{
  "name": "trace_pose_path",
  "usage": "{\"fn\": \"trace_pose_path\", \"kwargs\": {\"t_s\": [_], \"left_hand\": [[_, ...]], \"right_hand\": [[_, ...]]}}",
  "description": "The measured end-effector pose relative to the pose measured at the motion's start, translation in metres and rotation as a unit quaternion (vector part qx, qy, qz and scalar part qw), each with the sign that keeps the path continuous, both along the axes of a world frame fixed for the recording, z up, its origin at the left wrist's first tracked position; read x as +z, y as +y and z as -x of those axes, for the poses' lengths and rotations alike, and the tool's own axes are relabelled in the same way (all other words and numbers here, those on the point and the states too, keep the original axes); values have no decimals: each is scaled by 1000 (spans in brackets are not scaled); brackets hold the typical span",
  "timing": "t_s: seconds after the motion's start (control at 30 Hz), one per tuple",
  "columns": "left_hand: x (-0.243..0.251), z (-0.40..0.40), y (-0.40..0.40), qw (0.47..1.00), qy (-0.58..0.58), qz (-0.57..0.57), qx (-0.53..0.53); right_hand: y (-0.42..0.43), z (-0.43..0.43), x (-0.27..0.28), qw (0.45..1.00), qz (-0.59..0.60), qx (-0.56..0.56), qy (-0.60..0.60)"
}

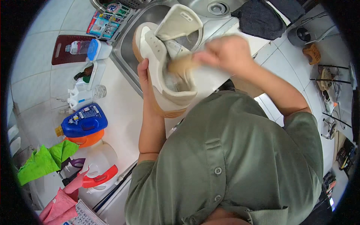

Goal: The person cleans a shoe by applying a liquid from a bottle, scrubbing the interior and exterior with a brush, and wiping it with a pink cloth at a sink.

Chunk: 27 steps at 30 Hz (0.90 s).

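A cream and white sneaker with a tan gum sole is tilted over the edge of the steel sink basin. Its padded tongue is pulled out and bears a small label; no laces show in the eyelets. My left hand grips the shoe along its sole side, the fingers hidden beneath it. A tan brush-like tool, blurred by motion, is in my right hand. Its tip is at the shoe's opening; whether it touches the lining I cannot tell.
Along the left wall stand a blue detergent bottle, a large jug with a red handle and a lidded plastic tub. A wire rack holds packets beside the sink. Dark cloths lie at the counter's far right.
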<state>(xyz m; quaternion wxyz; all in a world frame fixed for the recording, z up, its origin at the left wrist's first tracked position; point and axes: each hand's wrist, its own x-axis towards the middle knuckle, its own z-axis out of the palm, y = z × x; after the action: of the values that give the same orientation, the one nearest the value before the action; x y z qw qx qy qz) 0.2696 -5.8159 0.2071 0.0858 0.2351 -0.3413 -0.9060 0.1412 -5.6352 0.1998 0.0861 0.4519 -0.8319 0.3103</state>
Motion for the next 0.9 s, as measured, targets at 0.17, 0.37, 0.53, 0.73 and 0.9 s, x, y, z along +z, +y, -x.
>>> {"fn": "trace_pose_path", "kwargs": {"t_s": [0.17, 0.37, 0.53, 0.73, 0.9], "left_hand": [[7, -1, 6, 997, 14, 69, -13], [-8, -5, -6, 1000, 13, 17, 16], [1, -3, -4, 999, 38, 23, 4], [7, -8, 0, 999, 40, -7, 11], [8, -5, -5, 997, 53, -46, -29]], "right_hand": [[3, 32, -13, 993, 7, -47, -104], [0, 19, -5, 1000, 15, -3, -21], [4, -9, -7, 998, 20, 52, 26], [44, 43, -17, 976, -57, -207, -36], [63, 26, -4, 936, 116, -267, -198]]}}
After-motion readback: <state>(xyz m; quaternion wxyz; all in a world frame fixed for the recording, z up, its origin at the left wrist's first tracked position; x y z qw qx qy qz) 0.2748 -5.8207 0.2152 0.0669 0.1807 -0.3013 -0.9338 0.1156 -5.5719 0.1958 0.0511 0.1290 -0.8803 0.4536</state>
